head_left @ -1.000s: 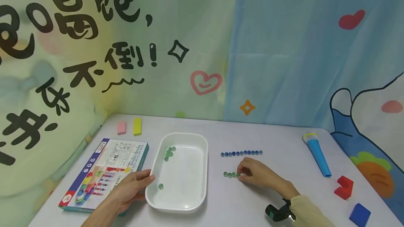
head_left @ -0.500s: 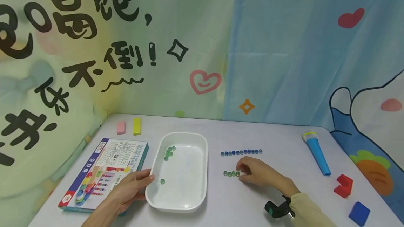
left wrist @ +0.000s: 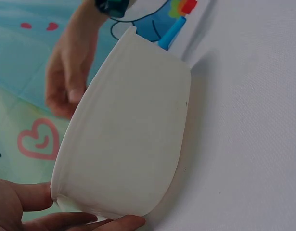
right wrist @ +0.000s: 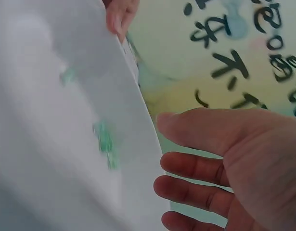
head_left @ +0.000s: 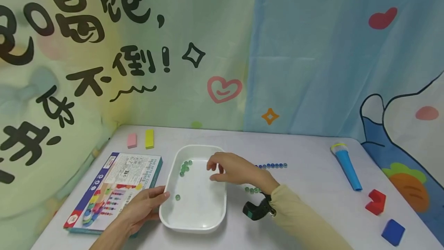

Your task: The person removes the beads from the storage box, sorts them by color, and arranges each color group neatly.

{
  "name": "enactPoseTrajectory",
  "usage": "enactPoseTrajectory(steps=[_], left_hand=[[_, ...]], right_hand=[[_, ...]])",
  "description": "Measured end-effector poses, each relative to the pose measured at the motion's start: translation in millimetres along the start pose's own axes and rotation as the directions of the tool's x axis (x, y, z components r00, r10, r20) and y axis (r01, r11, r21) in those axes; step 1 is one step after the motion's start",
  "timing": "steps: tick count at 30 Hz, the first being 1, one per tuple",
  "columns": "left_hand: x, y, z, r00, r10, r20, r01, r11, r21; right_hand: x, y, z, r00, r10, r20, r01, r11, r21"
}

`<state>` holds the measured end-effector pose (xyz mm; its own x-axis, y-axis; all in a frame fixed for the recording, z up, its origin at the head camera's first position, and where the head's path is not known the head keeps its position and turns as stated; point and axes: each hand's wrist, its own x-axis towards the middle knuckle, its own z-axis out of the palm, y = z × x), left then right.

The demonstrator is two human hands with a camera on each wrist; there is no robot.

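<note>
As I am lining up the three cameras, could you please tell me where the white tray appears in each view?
Head: the white tray sits at lower middle, slightly left of centre.
Left wrist: it fills the middle, its outer wall facing the camera.
Right wrist: its inside fills the left side, with blurred green beads.
Shared landmark: the left hand, at the rim.

Note blue beads (head_left: 272,165) partly hidden behind the right hand (head_left: 233,168); in the right wrist view, green beads (right wrist: 106,142) blurred, white tray (right wrist: 138,183) cut off.

Smooth plastic tray (head_left: 199,207), perhaps glassy beads (head_left: 186,168)
</note>
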<state>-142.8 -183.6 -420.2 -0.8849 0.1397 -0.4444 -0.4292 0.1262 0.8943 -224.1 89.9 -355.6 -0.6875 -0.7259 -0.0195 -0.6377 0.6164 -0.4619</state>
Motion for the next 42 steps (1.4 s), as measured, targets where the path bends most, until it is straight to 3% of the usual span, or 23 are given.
enactPoseTrajectory(steps=[6, 10, 13, 21, 28, 34, 42], left_hand=[[1.9, -1.0, 0.1, 0.997, 0.034, 0.076, -0.033, 0.999, -0.006], [3.4, -1.6, -0.7, 0.987, 0.073, 0.14, -0.071, 0.997, -0.014], [3.3, -1.6, -1.1, 0.986, 0.08, 0.149, -0.078, 0.997, -0.016], [1.5, 0.2, 0.2, 0.99, 0.067, 0.125, -0.066, 0.998, -0.013], [0.9, -0.6, -2.3, 0.987, 0.083, 0.135, -0.082, 0.997, -0.015], [1.3, -1.9, -3.4, 0.989, 0.075, 0.125, -0.075, 0.997, -0.003], [1.1, -3.6, -5.0, 0.992, 0.067, 0.107, -0.067, 0.998, -0.004]], right_hand=[[48, -25, 26, 0.995, -0.022, 0.093, 0.027, 0.998, -0.048], [65, -32, 46, 0.987, 0.021, 0.159, -0.005, 0.995, -0.105], [72, -34, 59, 0.98, 0.054, 0.19, -0.024, 0.988, -0.155], [81, -35, 71, 0.976, 0.086, 0.201, -0.048, 0.981, -0.188], [82, -37, 76, 0.969, 0.044, 0.244, -0.018, 0.994, -0.105], [83, -36, 80, 0.97, 0.026, 0.24, 0.0, 0.994, -0.106], [82, -37, 63, 0.974, 0.003, 0.226, 0.031, 0.989, -0.147]])
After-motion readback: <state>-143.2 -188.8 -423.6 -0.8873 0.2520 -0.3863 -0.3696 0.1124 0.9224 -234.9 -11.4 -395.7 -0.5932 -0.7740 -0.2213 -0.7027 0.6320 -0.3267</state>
